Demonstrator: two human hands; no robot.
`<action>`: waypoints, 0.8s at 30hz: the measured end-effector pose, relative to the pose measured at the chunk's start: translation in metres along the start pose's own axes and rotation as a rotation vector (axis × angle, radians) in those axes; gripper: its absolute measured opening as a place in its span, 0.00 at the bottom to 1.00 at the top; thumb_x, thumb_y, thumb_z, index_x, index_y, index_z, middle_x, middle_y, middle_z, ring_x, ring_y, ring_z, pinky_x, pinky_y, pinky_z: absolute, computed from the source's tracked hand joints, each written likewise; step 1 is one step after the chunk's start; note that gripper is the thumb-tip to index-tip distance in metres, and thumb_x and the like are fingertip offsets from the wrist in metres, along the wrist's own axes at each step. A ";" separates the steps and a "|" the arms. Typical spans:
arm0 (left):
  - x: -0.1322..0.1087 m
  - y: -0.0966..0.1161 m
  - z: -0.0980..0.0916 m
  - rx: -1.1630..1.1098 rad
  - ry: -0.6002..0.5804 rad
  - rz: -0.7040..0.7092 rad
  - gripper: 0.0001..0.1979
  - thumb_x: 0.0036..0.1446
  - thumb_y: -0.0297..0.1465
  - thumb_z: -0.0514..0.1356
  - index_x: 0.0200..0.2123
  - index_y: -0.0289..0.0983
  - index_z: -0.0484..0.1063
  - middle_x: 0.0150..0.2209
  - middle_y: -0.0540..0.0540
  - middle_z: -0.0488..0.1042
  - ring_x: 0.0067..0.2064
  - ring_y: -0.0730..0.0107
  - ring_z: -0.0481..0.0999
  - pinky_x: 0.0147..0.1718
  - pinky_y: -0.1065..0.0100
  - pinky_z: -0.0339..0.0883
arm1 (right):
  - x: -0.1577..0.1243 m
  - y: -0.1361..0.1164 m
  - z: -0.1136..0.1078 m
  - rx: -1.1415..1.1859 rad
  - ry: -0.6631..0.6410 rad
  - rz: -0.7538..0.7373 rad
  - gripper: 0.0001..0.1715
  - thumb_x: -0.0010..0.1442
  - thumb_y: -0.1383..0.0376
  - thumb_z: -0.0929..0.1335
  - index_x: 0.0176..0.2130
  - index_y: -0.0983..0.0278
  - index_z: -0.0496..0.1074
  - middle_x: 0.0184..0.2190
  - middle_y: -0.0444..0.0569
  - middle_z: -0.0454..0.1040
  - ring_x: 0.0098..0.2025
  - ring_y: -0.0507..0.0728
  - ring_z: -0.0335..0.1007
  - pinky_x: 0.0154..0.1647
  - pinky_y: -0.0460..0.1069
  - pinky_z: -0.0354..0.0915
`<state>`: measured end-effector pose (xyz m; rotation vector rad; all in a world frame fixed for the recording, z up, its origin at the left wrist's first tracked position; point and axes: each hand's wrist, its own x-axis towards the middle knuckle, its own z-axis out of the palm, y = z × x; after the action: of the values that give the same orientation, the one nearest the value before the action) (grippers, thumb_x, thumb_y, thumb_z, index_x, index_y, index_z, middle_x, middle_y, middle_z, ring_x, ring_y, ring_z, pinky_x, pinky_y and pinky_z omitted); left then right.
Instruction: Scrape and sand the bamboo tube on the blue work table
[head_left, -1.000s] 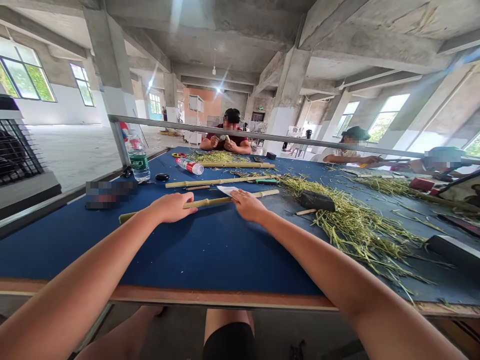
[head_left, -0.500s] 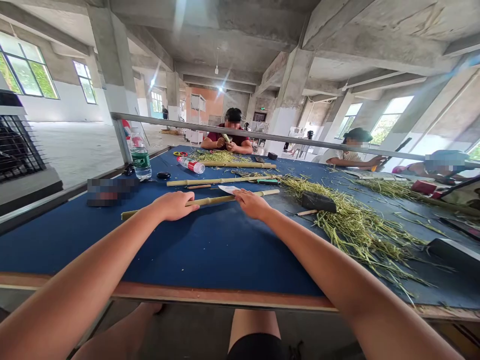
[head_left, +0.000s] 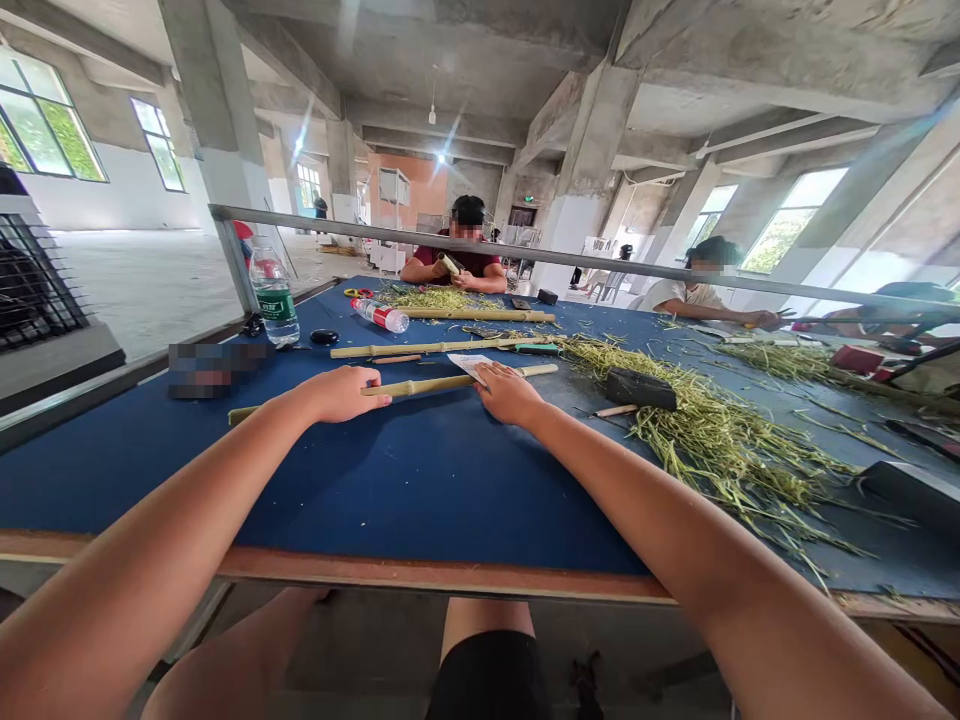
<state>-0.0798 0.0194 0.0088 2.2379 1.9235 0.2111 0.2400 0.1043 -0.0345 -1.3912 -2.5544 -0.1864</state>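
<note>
A long bamboo cane (head_left: 420, 385) lies across the blue table top, slightly tilted in the view, with its left end beyond my left hand. My left hand (head_left: 341, 393) rests over the cane and curls onto it. My right hand (head_left: 508, 394) lies farther along the same cane, its fingertips pressing a small sheet of white paper (head_left: 469, 365) against it. The part of the cane under each hand is hidden.
Other bamboo canes (head_left: 435, 349) lie just beyond my hands. To the right are a black mallet (head_left: 640, 388) and a heap of green plant strips (head_left: 720, 440). Water bottles (head_left: 274, 298) stand or lie at the far left. Co-workers (head_left: 469, 250) sit beyond a metal rail (head_left: 525, 248).
My right hand and the paper have shifted slightly right along the cane. My head view has tipped, so the table sits higher in the picture.
</note>
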 end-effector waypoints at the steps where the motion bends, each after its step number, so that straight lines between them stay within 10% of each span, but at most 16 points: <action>1: 0.000 0.000 0.000 -0.002 -0.001 -0.002 0.27 0.55 0.59 0.55 0.41 0.42 0.75 0.36 0.44 0.81 0.34 0.60 0.77 0.30 0.65 0.56 | 0.000 0.000 -0.001 -0.003 -0.004 0.001 0.33 0.74 0.57 0.57 0.71 0.70 0.59 0.70 0.58 0.60 0.72 0.66 0.53 0.72 0.58 0.48; 24: 0.003 -0.002 0.000 0.023 -0.017 0.002 0.28 0.57 0.59 0.53 0.39 0.42 0.75 0.34 0.44 0.79 0.32 0.62 0.76 0.28 0.65 0.56 | 0.000 0.000 -0.007 0.046 0.032 0.001 0.26 0.74 0.57 0.57 0.64 0.61 0.68 0.65 0.54 0.69 0.67 0.64 0.62 0.67 0.58 0.55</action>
<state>-0.0812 0.0231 0.0079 2.2487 1.9244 0.1705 0.2407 0.1028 -0.0280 -1.3616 -2.5156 -0.1477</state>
